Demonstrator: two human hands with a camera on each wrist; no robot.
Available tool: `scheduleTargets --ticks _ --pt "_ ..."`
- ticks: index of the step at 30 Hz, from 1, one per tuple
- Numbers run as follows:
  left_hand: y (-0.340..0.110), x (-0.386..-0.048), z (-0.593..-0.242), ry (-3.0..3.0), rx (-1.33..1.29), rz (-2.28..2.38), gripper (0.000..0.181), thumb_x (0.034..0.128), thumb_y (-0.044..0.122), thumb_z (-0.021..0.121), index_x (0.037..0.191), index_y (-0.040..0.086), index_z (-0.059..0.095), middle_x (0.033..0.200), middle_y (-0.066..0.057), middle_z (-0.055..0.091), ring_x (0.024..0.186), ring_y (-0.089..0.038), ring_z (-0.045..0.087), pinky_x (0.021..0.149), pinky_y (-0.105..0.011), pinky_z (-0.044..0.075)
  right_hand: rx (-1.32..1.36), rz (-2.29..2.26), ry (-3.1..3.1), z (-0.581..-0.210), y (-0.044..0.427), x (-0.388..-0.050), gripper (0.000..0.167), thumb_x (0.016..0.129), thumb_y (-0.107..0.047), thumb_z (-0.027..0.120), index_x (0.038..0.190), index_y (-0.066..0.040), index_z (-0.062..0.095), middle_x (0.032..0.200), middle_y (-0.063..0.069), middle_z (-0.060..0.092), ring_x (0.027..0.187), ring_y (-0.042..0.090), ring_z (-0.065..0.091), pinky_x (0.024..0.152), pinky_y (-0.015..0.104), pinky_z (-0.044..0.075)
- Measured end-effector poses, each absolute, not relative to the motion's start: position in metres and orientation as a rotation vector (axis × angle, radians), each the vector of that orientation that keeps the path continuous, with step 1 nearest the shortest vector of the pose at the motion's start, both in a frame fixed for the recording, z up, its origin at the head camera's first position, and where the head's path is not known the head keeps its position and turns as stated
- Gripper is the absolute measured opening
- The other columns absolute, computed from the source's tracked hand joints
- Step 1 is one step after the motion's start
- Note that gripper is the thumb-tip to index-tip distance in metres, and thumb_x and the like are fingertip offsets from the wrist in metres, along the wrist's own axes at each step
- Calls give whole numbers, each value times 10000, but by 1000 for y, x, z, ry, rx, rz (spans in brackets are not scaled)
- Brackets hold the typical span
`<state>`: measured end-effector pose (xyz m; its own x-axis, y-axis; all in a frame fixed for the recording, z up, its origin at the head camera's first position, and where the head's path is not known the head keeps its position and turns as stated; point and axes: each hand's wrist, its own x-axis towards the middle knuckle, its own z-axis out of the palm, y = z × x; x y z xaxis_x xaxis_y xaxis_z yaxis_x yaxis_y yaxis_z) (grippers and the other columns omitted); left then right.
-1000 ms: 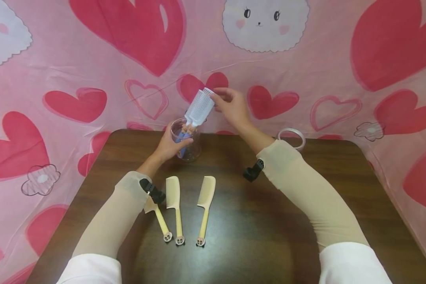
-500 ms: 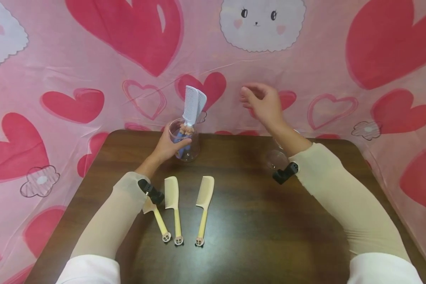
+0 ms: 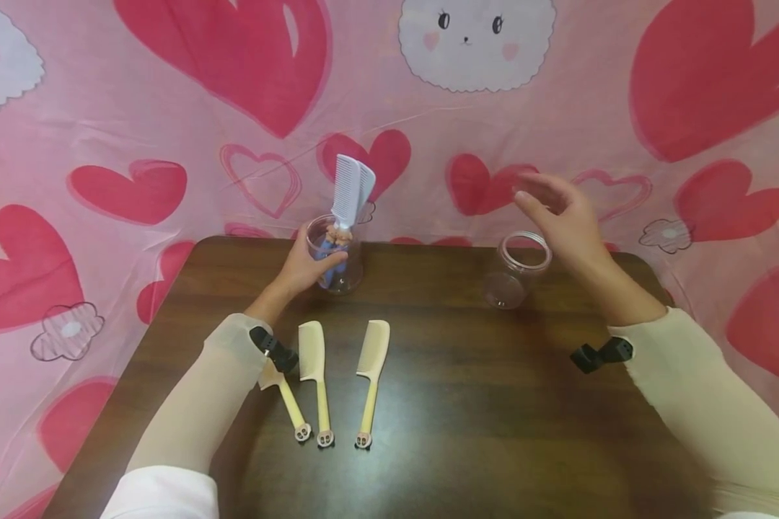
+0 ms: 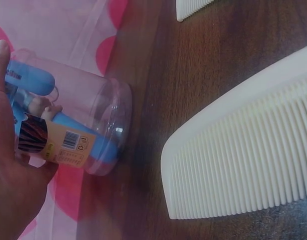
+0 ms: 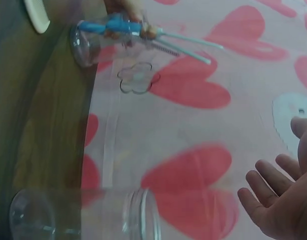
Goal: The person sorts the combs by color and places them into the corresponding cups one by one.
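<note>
My left hand grips a transparent plastic jar at the back left of the table, fingers round its side and thumb across the front. Two pale blue combs stand in it, leaning, with teeth above the rim and blue handles inside. A printed label with a barcode shows at the jar in the left wrist view. My right hand hovers in the air, fingers loosely bent and holding nothing. Just left of it, a second transparent jar stands upright, its round mouth uncovered; the hand is apart from it.
Three cream combs with yellow handles lie on the dark wooden table: one at the right, one in the middle, and one at the left, partly behind the left wrist camera. A pink heart-patterned cloth hangs behind the table.
My right hand has let go of a blue comb and moved right, past the second jar, which came into view. The blue combs now lean in the first jar. My left hand has stayed in place.
</note>
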<state>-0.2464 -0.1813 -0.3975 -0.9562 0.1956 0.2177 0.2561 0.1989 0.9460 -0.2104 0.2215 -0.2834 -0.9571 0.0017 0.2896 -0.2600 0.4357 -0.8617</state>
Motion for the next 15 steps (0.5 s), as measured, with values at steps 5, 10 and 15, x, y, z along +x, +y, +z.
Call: scheduleTargets --ticks 5,10,15 --pt "-182 -247 -397 -2397 -454 -1911 771 871 -52 736 1499 -95 293 1521 -302 377 1435 -410 342 1213 -512 267 253 1583 -2394 -296 245 -201 448 983 -197 691 1407 -88 599 1289 -13 682 1137 14 622 1028 195 465" --pt "-181 -246 -396 -2415 -434 -1896 778 875 -33 741 1504 -93 288 1520 -307 376 1433 -415 344 1216 -519 258 242 1596 -2364 -311 262 -197 452 984 -151 681 1424 -118 583 1287 -34 674 1178 39 603 1016 158 453" --pt "-181 -245 -395 -2422 -428 -1886 779 878 -26 740 1504 -96 282 1525 -309 373 1441 -416 337 1220 -529 243 238 1721 -2299 -330 275 -195 495 968 -94 689 1444 -116 555 1315 -13 644 1222 68 567 1012 127 443"
